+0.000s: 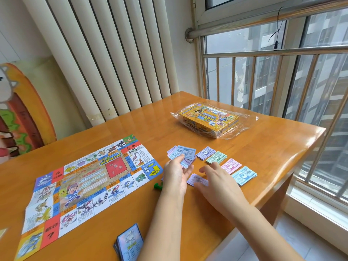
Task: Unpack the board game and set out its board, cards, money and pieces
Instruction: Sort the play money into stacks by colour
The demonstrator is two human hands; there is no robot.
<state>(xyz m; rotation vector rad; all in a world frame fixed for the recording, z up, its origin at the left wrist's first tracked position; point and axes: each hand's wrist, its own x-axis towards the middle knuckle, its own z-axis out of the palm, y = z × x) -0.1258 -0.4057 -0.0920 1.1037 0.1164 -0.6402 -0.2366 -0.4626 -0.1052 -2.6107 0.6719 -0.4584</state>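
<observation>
Sorting the money by colour, the left hand [176, 176] grips a fan of unsorted notes [183, 157] while the right hand [216, 178] rests flat-fingered on a lilac note [196, 179], eight o'clock of four sorted piles [216, 157], three o'clock of the unfolded board [90, 181].

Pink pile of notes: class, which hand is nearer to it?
Right. The right hand lies just beside the pink pile, at its left edge; the left hand is farther left, holding a fan of notes.
</observation>
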